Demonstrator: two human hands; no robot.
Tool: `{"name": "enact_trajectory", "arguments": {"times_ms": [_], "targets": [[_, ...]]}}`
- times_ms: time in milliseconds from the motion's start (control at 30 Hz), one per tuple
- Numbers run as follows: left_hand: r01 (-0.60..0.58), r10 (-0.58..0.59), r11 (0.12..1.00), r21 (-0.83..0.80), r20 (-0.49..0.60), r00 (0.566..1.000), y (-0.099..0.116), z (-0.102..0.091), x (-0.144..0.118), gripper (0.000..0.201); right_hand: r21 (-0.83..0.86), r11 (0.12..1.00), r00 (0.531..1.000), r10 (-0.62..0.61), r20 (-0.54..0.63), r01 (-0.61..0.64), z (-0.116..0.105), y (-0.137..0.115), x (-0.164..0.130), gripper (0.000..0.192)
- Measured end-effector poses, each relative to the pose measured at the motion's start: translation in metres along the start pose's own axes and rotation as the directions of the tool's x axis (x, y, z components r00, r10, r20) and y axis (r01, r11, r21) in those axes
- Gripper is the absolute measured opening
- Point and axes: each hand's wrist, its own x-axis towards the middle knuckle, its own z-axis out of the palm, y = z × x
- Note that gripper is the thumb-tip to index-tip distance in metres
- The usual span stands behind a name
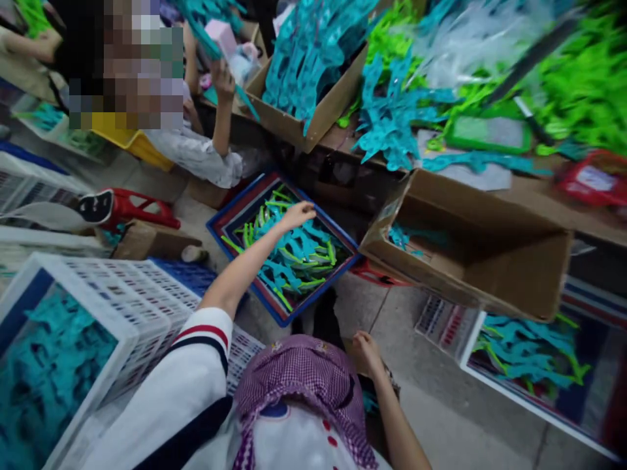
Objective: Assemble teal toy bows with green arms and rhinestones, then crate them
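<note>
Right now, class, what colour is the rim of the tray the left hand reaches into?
Blue rim, head view.

You see two cardboard boxes [470,254] on the bench's near edge, three trays of teal and green plastic pieces [294,251] on the floor, and one white crate [93,320] at its left edge.

Left arm bare below short sleeve, stretched straight toward 1 o'clock, elbow near locked. Left hand [296,215] palm down, fingers loosely curled, tips pointing toward 2 o'clock, clasping nothing that shows. Right forearm bare, rising from lower edge toward 11 o'clock, elbow bent, held close to body. Right hand [366,348] low by lap, fingers curled inward, knuckles up; whether it grips anything cannot be told.
</note>
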Motion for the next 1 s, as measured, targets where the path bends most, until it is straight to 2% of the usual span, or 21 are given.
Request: {"name": "enact_trajectory", "arguments": {"times_ms": [100, 200, 267, 333, 367, 433, 467, 500, 533, 567, 600, 633, 667, 700, 733, 800, 833, 867, 900, 933, 1000], "targets": [[0.245, -0.245, 0.969, 0.006, 0.006, 0.969, -0.082, 0.013, -0.059, 0.024, -0.033, 0.999, 0.994, 0.031, 0.107, -0.027, 0.039, -0.032, 0.029, 0.044], [0.473, -0.474, 0.881, -0.015, -0.029, 0.88, -0.165, 0.012, -0.142, 0.022, -0.086, 0.996, 0.983, 0.043, 0.179, -0.028, 0.084, -0.055, 0.052, 0.044], [0.561, -0.564, 0.826, -0.053, -0.056, 0.824, -0.209, 0.003, -0.192, 0.028, -0.119, 0.993, 0.977, 0.04, 0.208, -0.015, 0.115, -0.062, 0.063, 0.044], [0.592, -0.601, 0.799, -0.102, -0.097, 0.794, -0.243, -0.015, -0.226, 0.037, -0.134, 0.991, 0.973, 0.017, 0.232, 0.015, 0.148, -0.071, 0.07, 0.046], [0.588, -0.601, 0.799, -0.128, -0.12, 0.79, -0.256, -0.028, -0.234, 0.042, -0.131, 0.991, 0.972, -0.008, 0.234, 0.039, 0.166, -0.081, 0.074, 0.049], [0.542, -0.568, 0.821, -0.178, -0.166, 0.806, -0.276, -0.064, -0.231, 0.055, -0.094, 0.987, 0.973, -0.109, 0.204, 0.13, 0.207, -0.118, 0.083, 0.06], [0.504, -0.538, 0.84, -0.201, -0.188, 0.821, -0.282, -0.086, -0.222, 0.061, -0.066, 0.977, 0.968, -0.189, 0.167, 0.202, 0.229, -0.147, 0.088, 0.068], [0.461, -0.503, 0.86, -0.22, -0.208, 0.839, -0.285, -0.109, -0.209, 0.065, -0.031, 0.948, 0.944, -0.31, 0.114, 0.315, 0.253, -0.183, 0.094, 0.077], [0.405, -0.457, 0.882, -0.24, -0.23, 0.859, -0.286, -0.132, -0.194, 0.069, -0.018, 0.851, 0.85, -0.523, 0.062, 0.525, 0.276, -0.225, 0.1, 0.082], [0.334, -0.399, 0.906, -0.262, -0.256, 0.881, -0.284, -0.154, -0.18, 0.07, -0.044, 0.73, 0.731, -0.683, 0.016, 0.682, 0.301, -0.269, 0.106, 0.085], [0.254, -0.333, 0.925, -0.282, -0.282, 0.9, -0.28, -0.175, -0.168, 0.07, -0.116, 0.629, 0.633, -0.774, -0.01, 0.769, 0.325, -0.312, 0.112, 0.086], [0.179, -0.271, 0.938, -0.298, -0.304, 0.913, -0.275, -0.192, -0.159, 0.068, -0.224, 0.573, 0.588, -0.809, -0.004, 0.788, 0.348, -0.35, 0.116, 0.088], [0.126, -0.228, 0.942, -0.311, -0.315, 0.921, -0.27, -0.205, -0.155, 0.067, -0.338, 0.555, 0.6, -0.799, 0.038, 0.76, 0.37, -0.381, 0.12, 0.092], [0.108, -0.213, 0.942, -0.319, -0.316, 0.925, -0.266, -0.215, -0.156, 0.065, -0.438, 0.551, 0.646, -0.758, 0.095, 0.711, 0.39, -0.402, 0.122, 0.095], [0.121, -0.224, 0.94, -0.319, -0.308, 0.925, -0.262, -0.22, -0.163, 0.064, -0.526, 0.553, 0.714, -0.682, 0.161, 0.646, 0.406, -0.414, 0.123, 0.098], [0.228, -0.316, 0.924, -0.306, -0.279, 0.907, -0.265, -0.216, -0.189, 0.067, -0.659, 0.556, 0.84, -0.491, 0.231, 0.506, 0.429, -0.411, 0.127, 0.103], [0.255, -0.337, 0.922, -0.293, -0.277, 0.9, -0.273, -0.209, -0.207, 0.068, -0.698, 0.557, 0.878, -0.419, 0.232, 0.45, 0.437, -0.402, 0.131, 0.103], [0.286, -0.359, 0.917, -0.278, -0.264, 0.895, -0.287, -0.199, -0.227, 0.068, -0.716, 0.562, 0.897, -0.385, 0.217, 0.414, 0.444, -0.392, 0.137, 0.103], [0.345, -0.414, 0.896, -0.279, -0.242, 0.878, -0.307, -0.188, -0.247, 0.068, -0.721, 0.56, 0.889, -0.424, 0.174, 0.408, 0.451, -0.384, 0.146, 0.101], [0.409, -0.478, 0.863, -0.296, -0.218, 0.851, -0.332, -0.176, -0.266, 0.066, -0.723, 0.552, 0.861, -0.494, 0.119, 0.416, 0.458, -0.379, 0.157, 0.098], [0.541, -0.62, 0.771, -0.336, -0.2, 0.759, -0.383, -0.155, -0.296, 0.063, -0.727, 0.509, 0.776, -0.629, 0.052, 0.462, 0.468, -0.381, 0.18, 0.09]]}}
